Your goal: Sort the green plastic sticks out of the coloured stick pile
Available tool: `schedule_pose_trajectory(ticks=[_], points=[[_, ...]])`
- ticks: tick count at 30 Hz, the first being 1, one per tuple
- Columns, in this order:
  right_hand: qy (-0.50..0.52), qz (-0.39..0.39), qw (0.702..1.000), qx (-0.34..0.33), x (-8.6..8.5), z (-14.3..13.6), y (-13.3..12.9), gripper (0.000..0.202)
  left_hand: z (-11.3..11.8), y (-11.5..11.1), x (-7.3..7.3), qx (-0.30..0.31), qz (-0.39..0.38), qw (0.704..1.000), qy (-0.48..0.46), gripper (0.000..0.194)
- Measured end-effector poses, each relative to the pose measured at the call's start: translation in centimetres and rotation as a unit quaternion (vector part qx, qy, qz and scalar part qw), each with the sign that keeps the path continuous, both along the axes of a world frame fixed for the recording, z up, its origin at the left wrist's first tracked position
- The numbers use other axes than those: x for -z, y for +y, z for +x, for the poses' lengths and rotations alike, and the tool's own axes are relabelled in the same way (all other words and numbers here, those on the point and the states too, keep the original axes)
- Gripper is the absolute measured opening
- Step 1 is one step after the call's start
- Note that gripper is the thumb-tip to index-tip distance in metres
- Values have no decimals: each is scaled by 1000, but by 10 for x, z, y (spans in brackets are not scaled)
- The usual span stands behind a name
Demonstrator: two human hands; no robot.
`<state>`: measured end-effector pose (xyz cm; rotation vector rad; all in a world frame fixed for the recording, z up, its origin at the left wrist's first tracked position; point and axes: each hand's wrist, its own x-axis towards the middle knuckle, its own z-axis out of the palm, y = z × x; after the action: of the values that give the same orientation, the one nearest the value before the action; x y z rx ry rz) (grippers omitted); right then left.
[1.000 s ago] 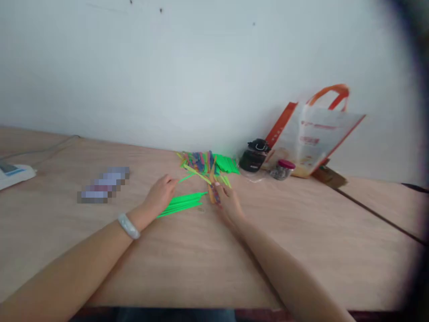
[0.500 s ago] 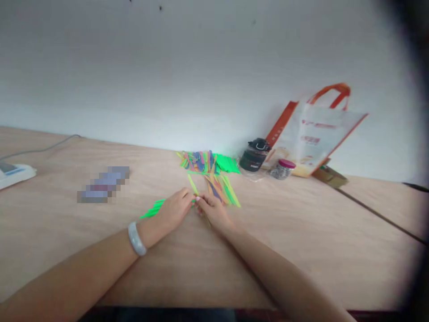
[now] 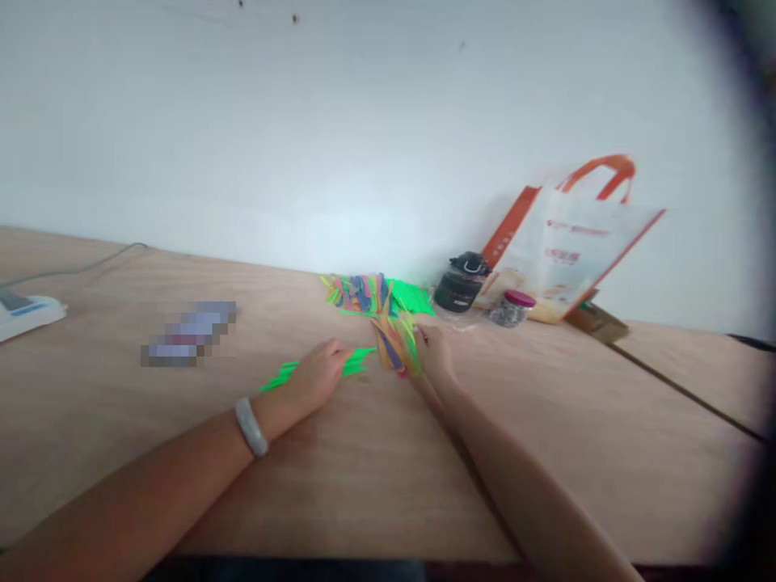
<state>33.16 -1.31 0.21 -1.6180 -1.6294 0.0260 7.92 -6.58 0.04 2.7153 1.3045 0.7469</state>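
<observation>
My left hand [image 3: 320, 372] lies low over the table with its fingers curled round a bundle of thin bright green sticks [image 3: 359, 362], whose ends stick out on both sides of it. My right hand [image 3: 435, 349] is at the right edge of a loose pile of coloured strips [image 3: 391, 343] in orange, purple, yellow and green. Its fingers are bent and pressed together at a blurred yellow-green strip [image 3: 411, 335]; the fingertips are partly hidden. Behind the pile lie more mixed strips [image 3: 357, 293] and a stack of bright green strips [image 3: 412, 297].
A black-sleeved bottle [image 3: 461, 283], a clear jar with a dark pink lid [image 3: 514, 307] and a white bag with orange handles [image 3: 570, 250] stand along the wall at right. A pixelated flat object [image 3: 189, 333] and a white device with a cable [image 3: 33, 315] lie at left.
My right hand has moved right, away from my left hand, to the pile of strips. Green stick ends now show to the right of my left hand, which has hardly moved.
</observation>
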Motion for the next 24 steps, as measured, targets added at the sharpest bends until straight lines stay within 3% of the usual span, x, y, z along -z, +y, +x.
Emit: schedule_pose_trajectory(ticks=[3, 7, 11, 24], points=[[-62, -27, 997, 48, 5, 12, 5, 36, 6, -1, 7, 30, 14, 999, 10, 33], [-135, -70, 985, 75, 11, 14, 6, 34, -1, -1, 17, -15, 6, 1000, 21, 39], [-148, -98, 982, 64, 14, 10, 4, 33, -11, 4, 24, -51, -19, 997, 59, 38], [-160, -97, 982, 20, 19, -2, 2, 32, 1, 42, 28, -1, 4, 998, 60, 36]])
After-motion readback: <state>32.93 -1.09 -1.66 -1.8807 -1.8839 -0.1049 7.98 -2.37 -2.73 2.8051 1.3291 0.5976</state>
